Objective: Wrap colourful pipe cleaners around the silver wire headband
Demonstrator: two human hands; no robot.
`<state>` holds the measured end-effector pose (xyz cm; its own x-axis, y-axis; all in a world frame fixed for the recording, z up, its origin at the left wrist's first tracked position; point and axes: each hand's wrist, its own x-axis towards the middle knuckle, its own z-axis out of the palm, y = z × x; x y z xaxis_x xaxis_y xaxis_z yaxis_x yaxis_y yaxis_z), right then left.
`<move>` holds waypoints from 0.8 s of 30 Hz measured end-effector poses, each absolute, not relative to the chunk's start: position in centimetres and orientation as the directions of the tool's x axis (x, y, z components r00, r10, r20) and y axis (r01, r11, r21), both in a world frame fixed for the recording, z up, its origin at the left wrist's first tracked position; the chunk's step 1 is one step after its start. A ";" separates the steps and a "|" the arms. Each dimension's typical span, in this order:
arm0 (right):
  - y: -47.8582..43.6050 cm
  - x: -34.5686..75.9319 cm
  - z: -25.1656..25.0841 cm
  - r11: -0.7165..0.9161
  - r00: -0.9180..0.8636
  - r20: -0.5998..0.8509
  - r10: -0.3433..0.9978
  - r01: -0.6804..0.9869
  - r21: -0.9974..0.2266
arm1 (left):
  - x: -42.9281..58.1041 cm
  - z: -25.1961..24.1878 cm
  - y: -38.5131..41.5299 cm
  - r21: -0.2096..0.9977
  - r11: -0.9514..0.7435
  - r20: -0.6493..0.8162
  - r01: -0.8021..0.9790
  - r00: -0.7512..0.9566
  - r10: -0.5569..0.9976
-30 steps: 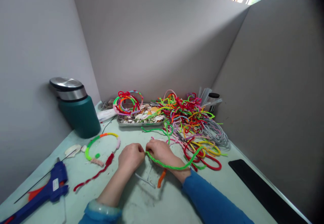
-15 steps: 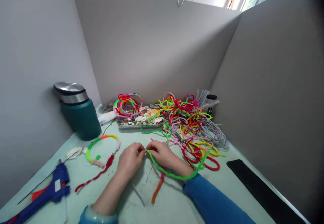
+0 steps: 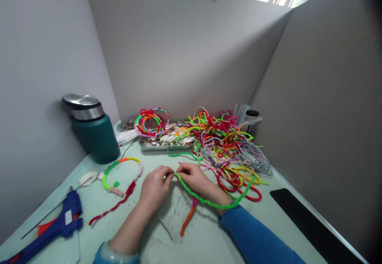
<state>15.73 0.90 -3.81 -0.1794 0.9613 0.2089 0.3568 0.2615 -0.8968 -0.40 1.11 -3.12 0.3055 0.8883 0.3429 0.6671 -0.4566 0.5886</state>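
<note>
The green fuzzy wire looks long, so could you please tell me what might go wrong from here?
The left hand seems to pinch only one end of the green wire, so the grip might slip. Its tail crosses the right forearm in view and could catch on the blue sleeve. Its free end overlaps the red loop in view and might snag.

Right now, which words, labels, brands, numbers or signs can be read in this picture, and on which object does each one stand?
No text can be read.
White label on the blue hot glue gun: too small and blurred to read.
Marks on the black-capped container: too small to tell if they are writing.
Teal bottle: no lettering visible.
</note>
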 end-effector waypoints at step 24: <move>0.9 15.4 -4.3 0.171 -0.212 -0.009 0.977 0.813 -0.557 | 0.1 -2.6 1.8 0.461 -0.171 -0.085 0.871 0.235 0.968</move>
